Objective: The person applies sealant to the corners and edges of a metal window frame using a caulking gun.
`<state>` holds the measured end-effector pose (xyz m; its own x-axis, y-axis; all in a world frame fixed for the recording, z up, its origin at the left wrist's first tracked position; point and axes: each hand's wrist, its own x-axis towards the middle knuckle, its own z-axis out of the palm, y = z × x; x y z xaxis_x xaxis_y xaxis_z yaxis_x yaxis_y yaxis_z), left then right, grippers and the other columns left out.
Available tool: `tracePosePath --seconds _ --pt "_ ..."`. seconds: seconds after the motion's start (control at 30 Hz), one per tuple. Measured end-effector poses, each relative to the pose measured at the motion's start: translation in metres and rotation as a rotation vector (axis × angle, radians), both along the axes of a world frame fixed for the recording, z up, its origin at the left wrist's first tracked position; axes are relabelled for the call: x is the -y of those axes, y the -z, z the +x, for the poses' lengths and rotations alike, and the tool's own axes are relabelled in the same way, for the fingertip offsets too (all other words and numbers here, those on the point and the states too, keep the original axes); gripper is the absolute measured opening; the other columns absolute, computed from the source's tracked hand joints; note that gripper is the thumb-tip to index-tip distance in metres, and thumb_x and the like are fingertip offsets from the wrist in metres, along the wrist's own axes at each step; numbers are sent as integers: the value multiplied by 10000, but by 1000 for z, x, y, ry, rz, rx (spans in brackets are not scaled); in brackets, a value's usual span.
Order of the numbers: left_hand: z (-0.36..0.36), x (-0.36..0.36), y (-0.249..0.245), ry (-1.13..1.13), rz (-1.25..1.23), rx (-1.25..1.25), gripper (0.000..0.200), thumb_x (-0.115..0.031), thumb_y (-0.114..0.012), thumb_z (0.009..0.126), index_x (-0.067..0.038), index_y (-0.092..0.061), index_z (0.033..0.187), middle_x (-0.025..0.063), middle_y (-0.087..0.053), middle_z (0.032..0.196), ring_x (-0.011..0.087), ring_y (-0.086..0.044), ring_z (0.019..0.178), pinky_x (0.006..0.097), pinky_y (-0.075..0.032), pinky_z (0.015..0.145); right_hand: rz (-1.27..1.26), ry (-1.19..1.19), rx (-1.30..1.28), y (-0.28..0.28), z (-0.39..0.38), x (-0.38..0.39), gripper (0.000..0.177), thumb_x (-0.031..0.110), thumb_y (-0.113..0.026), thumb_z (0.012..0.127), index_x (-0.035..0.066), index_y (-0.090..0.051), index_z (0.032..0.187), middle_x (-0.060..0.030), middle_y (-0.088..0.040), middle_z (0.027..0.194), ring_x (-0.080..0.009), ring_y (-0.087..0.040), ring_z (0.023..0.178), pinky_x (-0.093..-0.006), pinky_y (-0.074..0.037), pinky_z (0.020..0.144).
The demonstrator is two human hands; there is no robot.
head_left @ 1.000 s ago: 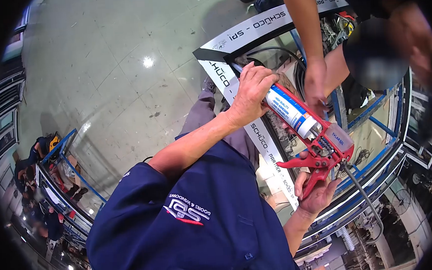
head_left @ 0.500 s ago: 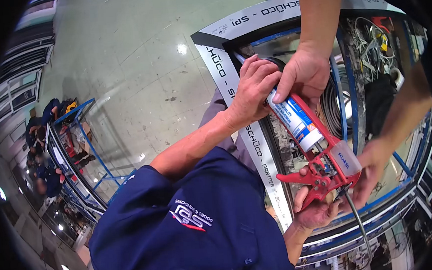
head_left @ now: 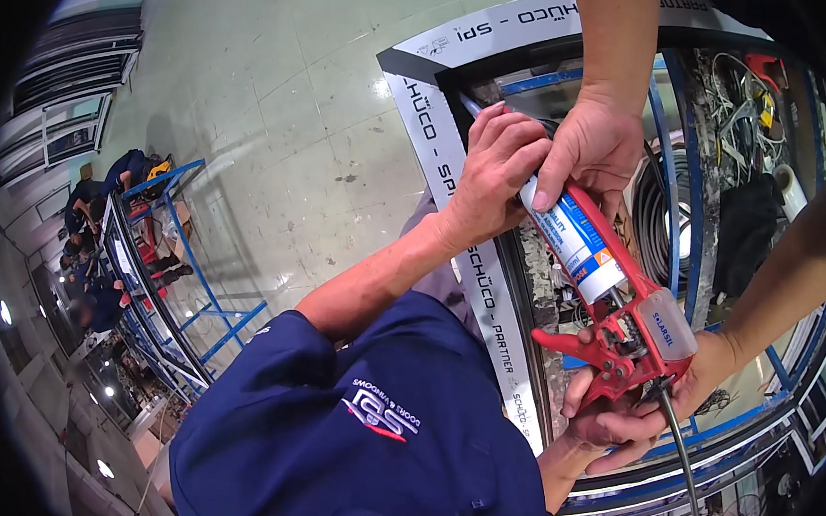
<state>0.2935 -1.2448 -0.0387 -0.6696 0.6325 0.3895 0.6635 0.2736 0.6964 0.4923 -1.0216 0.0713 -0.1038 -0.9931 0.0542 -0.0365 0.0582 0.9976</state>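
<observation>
A red caulking gun (head_left: 620, 245) holds a white and blue sealant cartridge (head_left: 568, 234). My left hand (head_left: 497, 168) is closed around the cartridge's front end, near the nozzle. At the rear, my right hand (head_left: 613, 430) has its fingers curled at the handle, beside the red trigger (head_left: 570, 346); part of the grip is hidden. A co-worker's hand (head_left: 600, 142) rests on the front of the gun, touching my left hand. That person's other hand (head_left: 703, 363) is at the gun's back end, where the metal rod (head_left: 680, 450) sticks out.
Beneath the gun is a dark frame with white printed protective tape (head_left: 491, 300). Inside its outline show blue metal bars (head_left: 659, 129), coiled black hose (head_left: 652, 215), tangled cables (head_left: 731, 116) and a black cloth (head_left: 750, 228). Other people stand near a blue stand (head_left: 196, 262) at left.
The whole view has shifted slightly. Fingers of my right hand have moved lower, away from the trigger. The co-worker's rear hand has shifted in behind the gun's back end.
</observation>
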Motion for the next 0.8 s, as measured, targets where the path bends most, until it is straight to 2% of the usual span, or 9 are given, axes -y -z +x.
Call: tracePosePath --seconds 0.27,0.6,0.8 --pt "1 3 -2 1 4 6 671 -88 -814 522 -72 -581 1151 111 -565 1148 344 -519 1162 561 -299 1104 -94 -175 199 3 -42 -19 500 288 -571 929 -1 -496 1330 -237 -544 1242 -208 -541 975 -263 -540 806" --pt "4 -4 2 -39 -8 -27 662 -45 -813 508 -61 -599 1135 120 -572 1128 345 -527 1147 562 -327 1082 -249 -413 504 14 -43 -31 488 250 -673 887 -26 -542 1268 -169 -572 1207 -203 -579 1058 -287 -540 876" --pt "7 -8 16 -58 21 -57 650 -74 -823 514 -61 -601 1125 111 -592 1107 337 -548 1117 558 -339 1070 -352 -569 704 25 -41 -34 485 227 -734 861 -41 -570 1230 -128 -588 1186 -200 -602 1108 -302 -541 918"
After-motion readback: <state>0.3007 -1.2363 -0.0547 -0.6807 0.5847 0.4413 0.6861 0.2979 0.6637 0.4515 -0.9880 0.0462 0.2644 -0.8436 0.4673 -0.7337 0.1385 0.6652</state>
